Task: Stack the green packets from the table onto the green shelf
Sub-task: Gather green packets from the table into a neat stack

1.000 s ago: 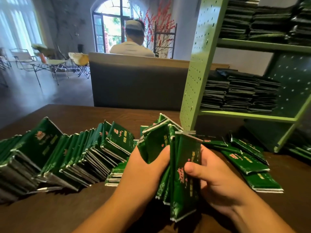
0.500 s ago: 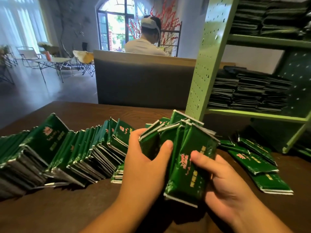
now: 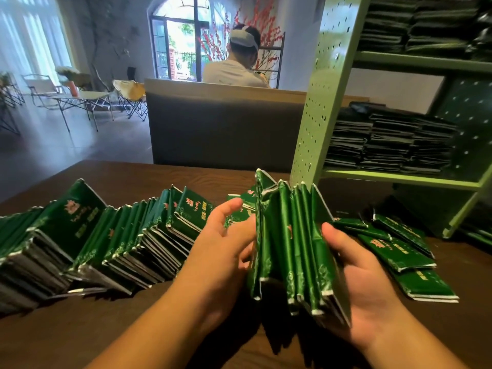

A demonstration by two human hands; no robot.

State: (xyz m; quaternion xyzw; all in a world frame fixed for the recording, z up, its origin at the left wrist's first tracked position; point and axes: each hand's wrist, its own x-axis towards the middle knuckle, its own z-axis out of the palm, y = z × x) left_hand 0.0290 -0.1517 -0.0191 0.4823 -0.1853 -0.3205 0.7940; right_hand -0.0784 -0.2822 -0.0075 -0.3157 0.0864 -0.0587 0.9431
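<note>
Both hands are up in front of me over the near edge of the brown table, and between them I'm holding a bundle of green packets standing on edge, fanned out a little at the top. My right hand cups the bundle from its right side and from beneath, thumb laid along the outermost packet, fingers curled under. My left hand presses against the bundle's left face, thumb and forefinger spread; its other fingers reach in behind the first packet, so I can't tell quite how they lie.

To the left on the table, a long row of packets leans over like toppled dominoes, running from the left edge of my view up to just beside my left hand. On the right, a few loose packets lie flat and overlapping, near my right hand but not touching it.

Beyond them stands the green shelf, its perforated upright rising just behind the bundle. The lower board carries stacked packets in several piles, and the board above holds more piles.

Farther back I see a grey partition, a person seated behind it facing away, then folding chairs and an arched window.
</note>
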